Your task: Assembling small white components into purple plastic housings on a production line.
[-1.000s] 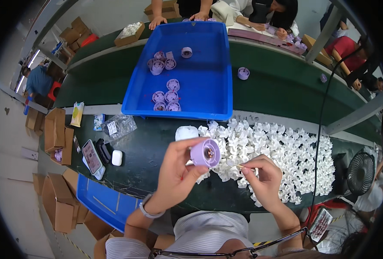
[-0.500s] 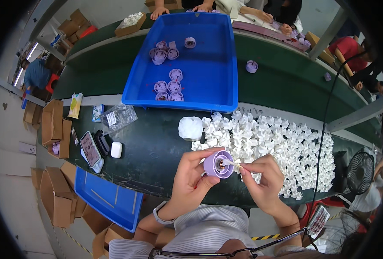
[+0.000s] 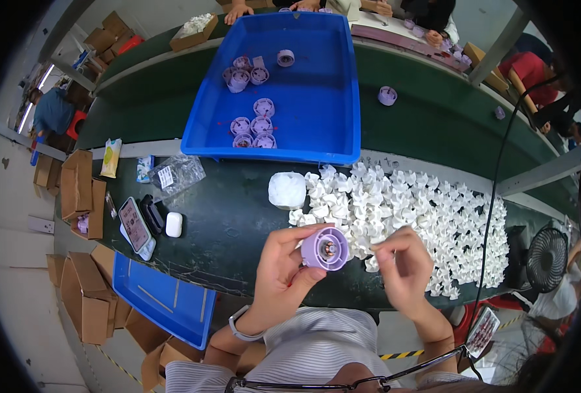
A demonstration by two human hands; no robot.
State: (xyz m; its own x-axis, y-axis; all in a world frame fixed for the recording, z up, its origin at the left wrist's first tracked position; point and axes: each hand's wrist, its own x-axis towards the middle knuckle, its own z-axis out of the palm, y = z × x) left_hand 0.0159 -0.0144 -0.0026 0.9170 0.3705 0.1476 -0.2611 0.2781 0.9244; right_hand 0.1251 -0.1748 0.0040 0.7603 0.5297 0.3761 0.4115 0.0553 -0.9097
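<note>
A round lilac plastic motor housing is gripped in my left hand, its open face turned toward the right. Inside it, a small motor with copper windings shows in the middle. My right hand is closed in a pinch just to the right, apart from the housing. Between its fingertips only a small pale tip shows, apparently of a thin white stick; the rest is hidden. Beyond the hands lies a broad spread of white bladed fan wheels, with a white round wrapped bundle at its left end.
A large blue tray with several lilac housings stands at the back. A phone, a white case and a plastic bag lie at left. A black fan and hanging cable are at right. Other people work opposite.
My right hand has drawn back to the right, taking the white stick out of the lilac housing. My left hand has shifted slightly left with the housing.
</note>
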